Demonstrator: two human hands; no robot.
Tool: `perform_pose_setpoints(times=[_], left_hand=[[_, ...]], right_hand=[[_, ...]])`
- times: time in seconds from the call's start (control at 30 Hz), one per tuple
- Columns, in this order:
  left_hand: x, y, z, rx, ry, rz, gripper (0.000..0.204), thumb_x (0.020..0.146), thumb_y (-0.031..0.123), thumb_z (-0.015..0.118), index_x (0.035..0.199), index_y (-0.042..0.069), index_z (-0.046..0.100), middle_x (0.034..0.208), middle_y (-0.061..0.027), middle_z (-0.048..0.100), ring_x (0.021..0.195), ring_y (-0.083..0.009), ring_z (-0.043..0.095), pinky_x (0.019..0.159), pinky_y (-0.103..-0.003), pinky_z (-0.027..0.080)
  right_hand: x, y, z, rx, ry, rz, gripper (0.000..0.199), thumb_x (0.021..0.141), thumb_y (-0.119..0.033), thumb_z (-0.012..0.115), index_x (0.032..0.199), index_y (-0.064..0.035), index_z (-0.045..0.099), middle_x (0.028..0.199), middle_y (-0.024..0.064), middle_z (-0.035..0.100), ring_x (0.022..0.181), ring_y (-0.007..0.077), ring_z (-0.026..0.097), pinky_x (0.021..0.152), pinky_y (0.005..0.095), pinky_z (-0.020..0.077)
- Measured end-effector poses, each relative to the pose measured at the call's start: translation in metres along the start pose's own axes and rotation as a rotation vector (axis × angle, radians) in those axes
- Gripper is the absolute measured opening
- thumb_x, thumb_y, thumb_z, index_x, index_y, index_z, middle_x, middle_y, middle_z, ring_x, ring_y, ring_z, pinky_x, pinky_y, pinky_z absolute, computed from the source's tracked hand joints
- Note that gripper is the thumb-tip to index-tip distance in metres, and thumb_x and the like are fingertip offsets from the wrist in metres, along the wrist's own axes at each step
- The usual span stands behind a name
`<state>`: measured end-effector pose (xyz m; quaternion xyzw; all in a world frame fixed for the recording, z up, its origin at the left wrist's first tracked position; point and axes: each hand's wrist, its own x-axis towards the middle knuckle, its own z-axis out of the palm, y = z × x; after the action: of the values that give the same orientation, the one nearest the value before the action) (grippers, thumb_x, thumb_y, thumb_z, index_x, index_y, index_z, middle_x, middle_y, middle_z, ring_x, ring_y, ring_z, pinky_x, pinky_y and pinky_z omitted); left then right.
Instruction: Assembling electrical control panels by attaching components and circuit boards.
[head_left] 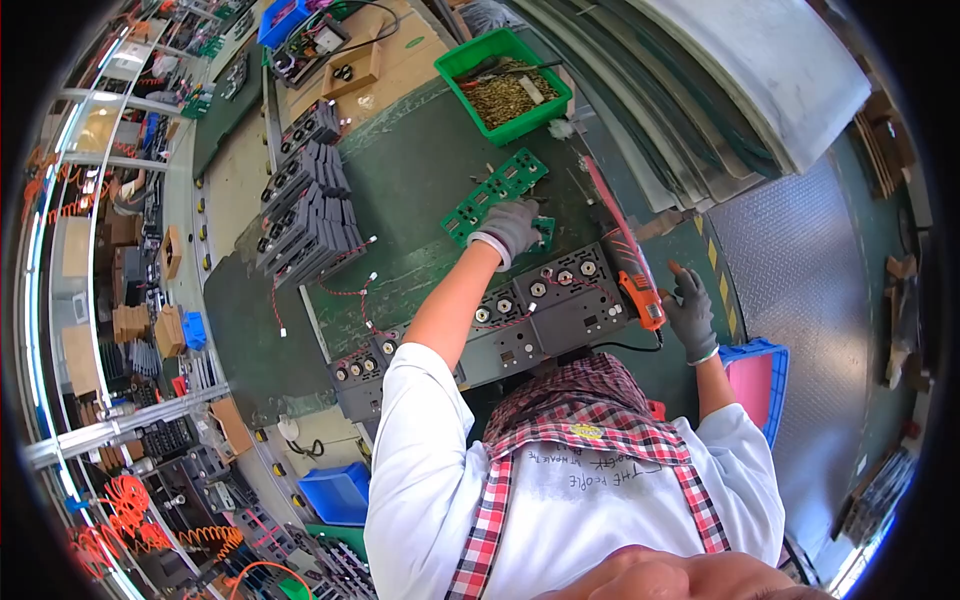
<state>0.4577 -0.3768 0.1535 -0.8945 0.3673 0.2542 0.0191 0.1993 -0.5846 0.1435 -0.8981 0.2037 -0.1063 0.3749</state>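
My left hand [510, 228], in a grey glove, reaches over the green workbench with its fingers curled over a green circuit board [520, 174]. Its fingertips are partly hidden, and the board's middle lies under the hand. Just in front of it, along the near edge, stretches a long dark panel [575, 318] with round metal parts and thin red wires. My right hand [692, 312], also gloved in grey, is apart from the panel with its fingers spread. Next to that hand lies an orange electric screwdriver [640, 298] with a black cord.
A green bin [500, 115] full of small brass-coloured screws stands at the back. Stacked dark speaker-like parts [315, 205] with wires sit on the left. Large grey sheets [690, 90] lean at the back right. A blue crate [768, 370] is at my right side.
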Motion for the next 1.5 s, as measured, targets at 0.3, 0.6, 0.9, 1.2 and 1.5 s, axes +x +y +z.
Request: perform_pose_setpoints(times=[0.3,0.6,0.9,1.2,1.5], left_hand=[[-0.176,-0.044,0.037,-0.895,0.453,-0.208,0.034,0.072,0.027,0.067,0.088,0.004,0.047,0.076,-0.0108,0.053,0.072,-0.0244,0.051,0.066,-0.034,0.041],[-0.405,-0.169,0.173,-0.518,0.719,-0.648,0.027,0.069,0.021,0.067,0.079,0.007,0.047,0.072,-0.0092,0.053,0.071,-0.0278,0.054,0.058,-0.040,0.042],[-0.379,-0.200,0.198,0.001,0.852,0.123,0.010,0.071,0.012,0.053,0.076,0.007,0.046,0.079,-0.0080,0.052,0.082,-0.0272,0.052,0.072,-0.039,0.044],[-0.383,-0.202,0.202,-0.026,0.695,0.263,0.013,0.069,0.015,0.057,0.078,0.006,0.053,0.088,-0.0077,0.053,0.091,-0.0261,0.051,0.088,-0.041,0.040],[-0.387,-0.150,0.151,-0.156,0.765,0.028,0.022,0.069,0.014,0.057,0.089,0.004,0.054,0.093,-0.0108,0.053,0.094,-0.0302,0.050,0.087,-0.043,0.039]], right_hand=[[-0.002,-0.085,0.054,0.089,-0.164,-0.229,0.036,0.067,-0.003,0.050,0.103,0.0004,0.053,0.083,0.0129,0.054,0.074,0.0243,0.056,0.063,0.0330,0.0451],[-0.072,-0.182,0.160,0.219,-0.524,-0.291,0.033,0.069,-0.005,0.054,0.101,-0.0034,0.055,0.074,0.0123,0.051,0.067,0.0235,0.055,0.060,0.0318,0.0439],[-0.114,-0.233,0.167,-0.010,-0.575,-0.451,0.035,0.068,-0.005,0.054,0.103,-0.0050,0.057,0.071,0.0103,0.049,0.061,0.0229,0.051,0.057,0.0327,0.0416],[-0.060,-0.195,0.145,-0.022,-0.394,-0.327,0.035,0.071,-0.009,0.057,0.105,-0.0065,0.056,0.072,0.0105,0.049,0.062,0.0227,0.052,0.057,0.0332,0.0418],[0.125,-0.167,0.180,-0.702,-0.380,-0.456,0.057,0.070,-0.014,0.057,0.124,-0.0150,0.039,0.126,0.0069,0.040,0.118,0.0276,0.037,0.094,0.0406,0.0351]])
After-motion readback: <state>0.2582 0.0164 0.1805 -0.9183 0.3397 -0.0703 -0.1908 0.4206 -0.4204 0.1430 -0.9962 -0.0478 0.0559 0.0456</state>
